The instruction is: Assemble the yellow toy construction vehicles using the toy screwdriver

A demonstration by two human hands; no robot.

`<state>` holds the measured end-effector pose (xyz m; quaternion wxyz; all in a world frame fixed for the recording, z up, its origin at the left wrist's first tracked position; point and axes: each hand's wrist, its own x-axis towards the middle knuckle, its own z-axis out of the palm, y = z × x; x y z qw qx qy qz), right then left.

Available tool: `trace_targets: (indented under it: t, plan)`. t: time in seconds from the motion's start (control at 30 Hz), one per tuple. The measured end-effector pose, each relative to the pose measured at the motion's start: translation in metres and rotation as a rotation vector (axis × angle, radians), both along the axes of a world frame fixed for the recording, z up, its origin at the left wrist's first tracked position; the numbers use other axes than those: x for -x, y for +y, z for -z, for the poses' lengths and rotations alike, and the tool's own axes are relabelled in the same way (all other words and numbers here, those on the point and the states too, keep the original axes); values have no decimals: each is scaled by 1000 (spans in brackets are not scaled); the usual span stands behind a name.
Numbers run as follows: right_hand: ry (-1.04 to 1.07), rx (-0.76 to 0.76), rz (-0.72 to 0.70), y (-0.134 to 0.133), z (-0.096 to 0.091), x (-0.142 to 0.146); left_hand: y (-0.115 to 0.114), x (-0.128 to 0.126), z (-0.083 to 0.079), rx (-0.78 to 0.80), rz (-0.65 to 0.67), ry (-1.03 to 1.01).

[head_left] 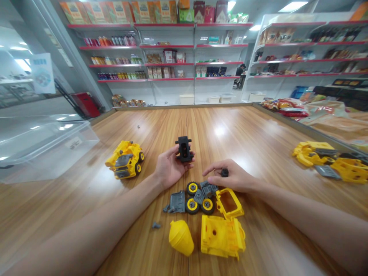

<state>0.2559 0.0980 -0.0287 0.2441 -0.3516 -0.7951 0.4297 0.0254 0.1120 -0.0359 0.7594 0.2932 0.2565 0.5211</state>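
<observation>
My left hand [170,165] holds up a black toy-vehicle chassis [184,148] with axle stubs at its sides. My right hand [234,177] hovers at the loose parts, its index finger reaching left; a small black piece [224,173] shows among its curled fingers. Just below lie several black wheels with yellow hubs [192,205], grey plastic parts [209,188] and a yellow frame [230,203]. A grey cab-like part [176,202] sits left of the wheels. Nearer me are a yellow mixer drum [181,237], a yellow body shell [222,236] and a small grey piece [155,225].
An assembled yellow toy truck [125,160] stands on the wooden table [161,122] at left, beside a clear plastic bin [51,149]. More yellow toy parts [350,170] lie at far right. Packets [287,107] and stocked shelves [166,46] are beyond.
</observation>
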Motion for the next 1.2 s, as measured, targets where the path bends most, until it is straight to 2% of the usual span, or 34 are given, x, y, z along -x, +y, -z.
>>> trace_targets:
  t: [0.07,0.17,0.27,0.37,0.5,0.63,0.87,0.93,1.03,1.2]
  plan:
    - [-85,-5,-33,1,-3,0,-2,-3,1,-1,-39,35]
    - [-162,-26,-83,0,-8,2,-9,-14,5,6,-191,71]
    - [-179,-35,-109,-1,-10,2,-18,-26,7,-1,-350,45]
    - [-152,-16,-105,-1,-9,2,-23,-33,7,0,-402,31]
    - [-112,11,-74,0,-7,3,-22,-32,5,-4,-368,37]
    - [-80,2,32,1,-3,5,-21,-29,2,9,-291,46]
    - [-59,-205,228,5,7,6,-21,-26,3,32,-226,31]
    - [-38,-197,206,5,8,4,-20,-26,3,42,-219,25]
    - [-49,-125,86,7,5,-1,-20,-26,2,57,-214,21]
    - [-213,-11,-110,10,-11,-9,-20,-26,2,37,-198,27]
